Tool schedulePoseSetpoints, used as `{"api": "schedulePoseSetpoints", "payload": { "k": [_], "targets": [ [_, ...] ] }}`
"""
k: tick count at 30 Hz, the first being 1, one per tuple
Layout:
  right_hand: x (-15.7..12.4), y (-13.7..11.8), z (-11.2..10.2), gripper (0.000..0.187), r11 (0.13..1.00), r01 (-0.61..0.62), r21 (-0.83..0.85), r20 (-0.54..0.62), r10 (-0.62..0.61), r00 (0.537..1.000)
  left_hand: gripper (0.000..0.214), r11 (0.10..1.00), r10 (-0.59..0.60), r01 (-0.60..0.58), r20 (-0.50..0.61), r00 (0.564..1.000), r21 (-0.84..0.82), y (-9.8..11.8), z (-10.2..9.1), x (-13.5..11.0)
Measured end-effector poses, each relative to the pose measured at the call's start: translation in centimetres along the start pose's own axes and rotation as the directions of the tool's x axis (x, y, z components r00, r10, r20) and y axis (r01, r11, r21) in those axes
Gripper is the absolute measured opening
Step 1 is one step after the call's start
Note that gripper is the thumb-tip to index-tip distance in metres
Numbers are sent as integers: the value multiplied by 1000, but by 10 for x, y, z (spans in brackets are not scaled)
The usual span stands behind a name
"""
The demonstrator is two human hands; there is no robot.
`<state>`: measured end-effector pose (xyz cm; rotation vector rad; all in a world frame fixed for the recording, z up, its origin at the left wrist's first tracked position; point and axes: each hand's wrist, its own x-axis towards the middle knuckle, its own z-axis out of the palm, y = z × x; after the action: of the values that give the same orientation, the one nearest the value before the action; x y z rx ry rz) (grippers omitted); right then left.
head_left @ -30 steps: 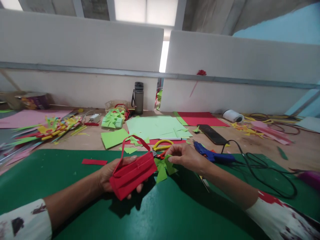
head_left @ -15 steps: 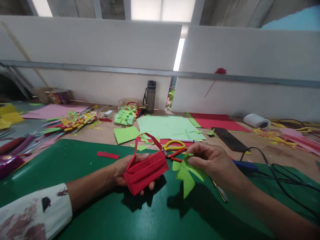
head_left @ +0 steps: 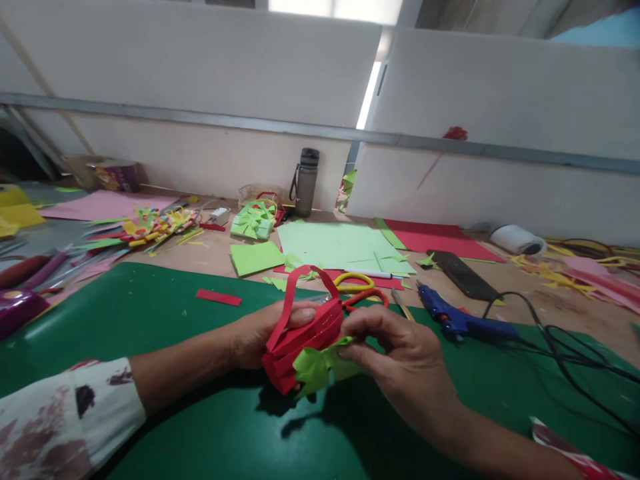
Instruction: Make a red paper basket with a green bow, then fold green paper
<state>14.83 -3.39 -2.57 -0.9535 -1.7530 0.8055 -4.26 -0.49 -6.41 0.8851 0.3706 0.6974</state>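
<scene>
My left hand [head_left: 257, 333] is wrapped round a small red paper bag [head_left: 283, 363] with a looped strip handle, held tilted above the green mat [head_left: 200, 400]. Between thumb and forefinger, my right hand [head_left: 405, 360] pinches a light green paper bow [head_left: 315, 370] with pointed tails. The bow lies over the bag's front side; whether it touches cannot be made out. Behind the bag rest scissors [head_left: 367, 293] with yellow and orange handles, partly hidden. A blue glue gun [head_left: 460, 320] lies on the mat to the right of my right hand.
Green paper sheets [head_left: 335, 240] and red sheets [head_left: 435, 239] lie further back, near a dark bottle [head_left: 306, 183]. A phone [head_left: 463, 275] lies at right, with a black cable [head_left: 550, 340] looping over the mat. A red strip [head_left: 219, 297] is at left.
My right hand has moved left, bringing the green bow from beside the red bag to over its front. The bag has tilted and shifted slightly right. More of the glue gun shows.
</scene>
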Motion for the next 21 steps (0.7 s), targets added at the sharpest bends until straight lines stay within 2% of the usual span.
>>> {"api": "schedulePoseSetpoints", "payload": {
  "k": [4,8,15,21],
  "targets": [
    [8,3,7,14,1000,-10,-10,-14,10,1000,45,998,-45,44,-3,999,-44,2,0,1],
    [10,5,11,16,999,18,-50,-7,-18,1000,42,997,-67,66,-7,998,-41,2,-3,1],
    [7,7,9,17,970,169,-177,2,-171,985,39,994,-102,101,-15,995,-47,1,-7,1],
    [6,11,11,21,936,282,-209,8,-287,958,36,991,-92,93,8,996,-97,0,-7,2]
  ]
}}
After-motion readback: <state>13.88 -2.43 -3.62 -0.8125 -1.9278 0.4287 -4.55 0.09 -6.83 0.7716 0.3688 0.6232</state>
